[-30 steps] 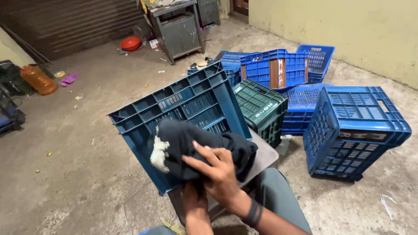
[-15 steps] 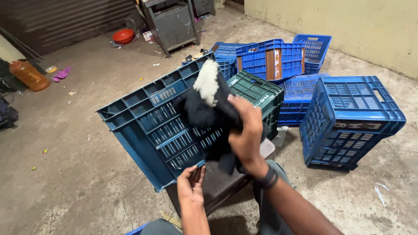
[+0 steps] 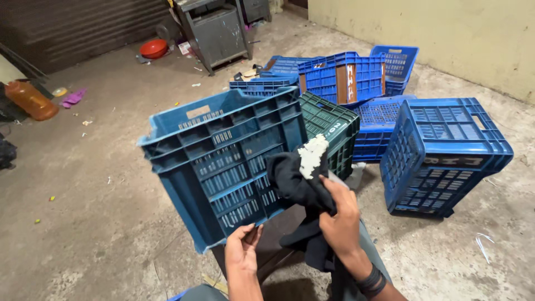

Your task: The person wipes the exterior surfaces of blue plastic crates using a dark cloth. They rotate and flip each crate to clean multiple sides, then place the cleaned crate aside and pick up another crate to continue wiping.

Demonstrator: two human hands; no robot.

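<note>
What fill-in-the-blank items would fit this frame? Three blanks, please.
1. The right hand grips a ____ cloth with a white patch.
2. The one dark green crate stands just ____ the tilted crate nearest the person.
3. On the floor at far left lies an ____ bottle.

Missing words: black; behind; orange

One head-worn view looks steeply down and forward, close over the tilted blue crate [image 3: 223, 167], floor [image 3: 100, 223] beyond.
</note>
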